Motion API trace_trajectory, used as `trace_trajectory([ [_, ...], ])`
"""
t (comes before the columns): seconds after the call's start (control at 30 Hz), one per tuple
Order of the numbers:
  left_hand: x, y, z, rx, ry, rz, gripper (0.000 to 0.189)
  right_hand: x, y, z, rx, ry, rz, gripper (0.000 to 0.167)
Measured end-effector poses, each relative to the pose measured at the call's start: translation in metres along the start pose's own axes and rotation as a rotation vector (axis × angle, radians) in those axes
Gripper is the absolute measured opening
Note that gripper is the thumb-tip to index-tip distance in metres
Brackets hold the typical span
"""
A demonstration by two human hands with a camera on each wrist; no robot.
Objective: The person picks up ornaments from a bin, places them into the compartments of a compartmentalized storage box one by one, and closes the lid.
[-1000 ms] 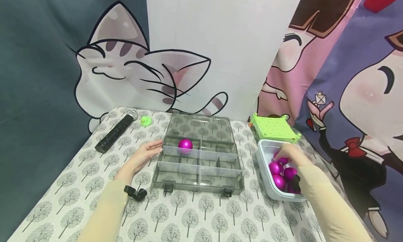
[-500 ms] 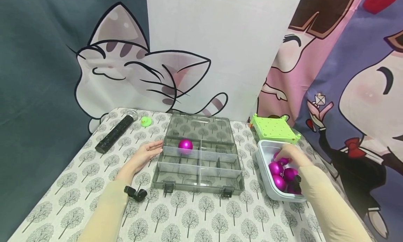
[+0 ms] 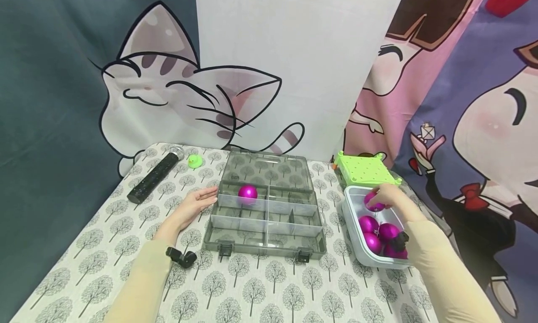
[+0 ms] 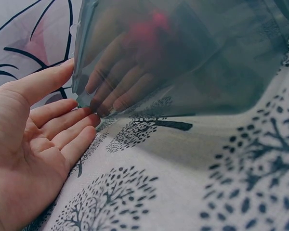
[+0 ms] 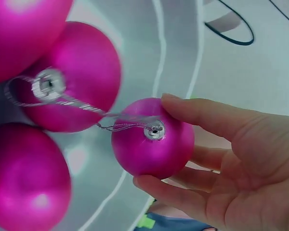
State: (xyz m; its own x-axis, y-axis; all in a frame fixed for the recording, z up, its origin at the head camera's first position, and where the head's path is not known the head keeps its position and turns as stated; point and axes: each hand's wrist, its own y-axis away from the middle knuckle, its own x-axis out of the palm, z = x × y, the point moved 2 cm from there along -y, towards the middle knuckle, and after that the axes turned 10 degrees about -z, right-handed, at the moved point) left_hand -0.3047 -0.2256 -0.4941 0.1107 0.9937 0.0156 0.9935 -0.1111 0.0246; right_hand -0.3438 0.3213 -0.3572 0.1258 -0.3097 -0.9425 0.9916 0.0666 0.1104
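My right hand (image 3: 392, 195) holds a shiny magenta Christmas bauble (image 5: 151, 144) between thumb and fingers, over the far end of a pale tub (image 3: 350, 229). Its silver cap and string loop show in the right wrist view. Several more magenta baubles (image 3: 372, 243) lie in the tub below. My left hand (image 3: 194, 208) lies with straight fingers against the left side of a smoky see-through divided box (image 3: 235, 234), its thumb at the edge in the left wrist view. One bauble (image 3: 248, 192) sits in the box's back left compartment; the lid (image 3: 269, 171) lies folded back.
A bright green pegged plastic stand (image 3: 363, 169) is just behind the tub. At the back left lie a black microphone (image 3: 155, 175) and a small green rubber duck (image 3: 194, 161). A tree-print cloth (image 3: 273, 285) covers the table, with printed curtains behind.
My right hand has risen a little toward the tub's far end with a bauble in its fingers, away from the other baubles. The left hand and the box have stayed still.
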Motion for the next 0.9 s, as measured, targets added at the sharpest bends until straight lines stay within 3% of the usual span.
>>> trace_trajectory([
  [0.53,-0.001,0.0,-0.001,-0.005,0.017,-0.012,0.062,-0.024,-0.001,0.038,-0.094,0.001,-0.221,0.063],
  [0.73,-0.001,0.0,-0.002,-0.011,0.019,-0.013,0.062,-0.021,-0.003,0.063,-0.194,-0.072,-0.301,0.063],
  [0.9,0.0,0.0,-0.002,-0.008,0.018,-0.008,0.062,-0.011,-0.01,0.088,-0.286,-0.187,-0.296,0.061],
])
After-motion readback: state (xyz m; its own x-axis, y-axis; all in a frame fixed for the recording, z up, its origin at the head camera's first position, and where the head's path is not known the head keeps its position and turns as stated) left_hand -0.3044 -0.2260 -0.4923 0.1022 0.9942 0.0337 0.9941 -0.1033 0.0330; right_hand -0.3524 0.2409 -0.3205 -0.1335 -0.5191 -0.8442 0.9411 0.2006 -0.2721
